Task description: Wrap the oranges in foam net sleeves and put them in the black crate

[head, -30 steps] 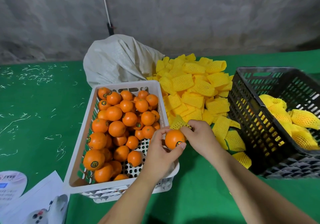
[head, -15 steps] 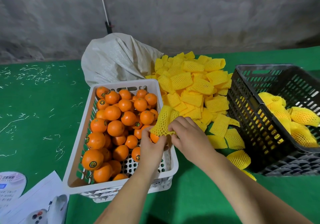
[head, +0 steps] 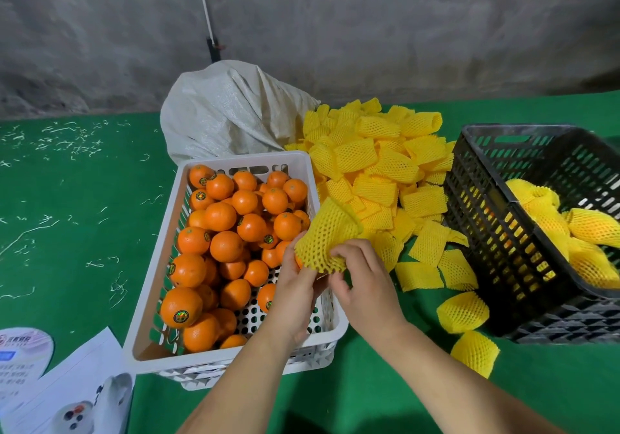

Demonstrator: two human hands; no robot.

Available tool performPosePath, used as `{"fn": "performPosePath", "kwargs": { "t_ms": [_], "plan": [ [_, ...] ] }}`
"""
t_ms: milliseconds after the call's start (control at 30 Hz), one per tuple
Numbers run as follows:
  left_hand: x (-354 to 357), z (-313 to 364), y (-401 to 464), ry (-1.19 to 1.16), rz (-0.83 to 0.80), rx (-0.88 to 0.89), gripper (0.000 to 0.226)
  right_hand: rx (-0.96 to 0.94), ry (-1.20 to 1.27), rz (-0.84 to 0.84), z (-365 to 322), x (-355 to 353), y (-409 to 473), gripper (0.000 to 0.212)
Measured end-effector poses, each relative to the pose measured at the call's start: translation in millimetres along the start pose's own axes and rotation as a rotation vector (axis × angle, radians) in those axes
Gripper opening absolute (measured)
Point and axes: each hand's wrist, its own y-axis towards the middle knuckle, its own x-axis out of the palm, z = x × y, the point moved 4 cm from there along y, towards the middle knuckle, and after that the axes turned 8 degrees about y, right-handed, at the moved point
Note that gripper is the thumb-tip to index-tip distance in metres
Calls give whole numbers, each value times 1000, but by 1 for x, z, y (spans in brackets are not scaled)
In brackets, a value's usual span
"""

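Reaching in from the lower edge of the head view, both forearms are angled up toward the near right corner of the white crate (head: 322, 329).

Left hand (head: 295, 291): fingers curled around an orange (head: 298, 260), of which only a sliver is seen at the sleeve's mouth.

Right hand (head: 364, 279): fingertips pinched on the lower edge of a yellow foam sleeve (head: 327, 235); the rest of the hand is arched above the crate rim.

Foam sleeve: stretched over the top of the held orange, its free end pointing up and away toward the sleeve pile (head: 379, 168).

Change noted: one second ago the orange was bare between the hands, with only a corner of sleeve at the fingers; half a second ago the sleeve was opened over it; now most of the fruit is covered. Both hands have stayed over the same crate corner.

White crate: loose oranges (head: 221, 232) heaped at its left and far sides, perforated floor bared at the near right.

Black crate (head: 486, 232): set well apart to the right on the green worktop (head: 84, 215), several wrapped oranges (head: 570, 232) lying inside.

Open room: a strip of worktop between the two crates, partly taken by stray sleeves (head: 463, 311); a wider stretch left of the white crate.

Grey sack (head: 228, 111): behind the white crate. Printed papers (head: 67, 390): at the lower left corner.
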Motion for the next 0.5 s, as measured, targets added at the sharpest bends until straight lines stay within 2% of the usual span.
{"fn": "performPosePath", "kwargs": {
  "t_ms": [67,133,200,267,400,500],
  "plan": [
    [-2,-1,1,-12,16,-10,46,92,18,84,6,-5,2,46],
    [-3,-3,2,-21,24,-28,48,47,-113,116,7,-8,2,35],
    [-2,-3,2,-33,22,-47,56,-30,-191,85,6,-6,-1,25],
    [-1,-3,3,-35,0,-66,62,-44,-153,62,6,-4,-1,24],
    [-1,-7,5,4,-52,-52,61,-20,-110,39,7,-1,6,26],
    [0,-5,6,-4,-47,-50,58,-81,-125,8,5,-4,11,27]
  ]
}}
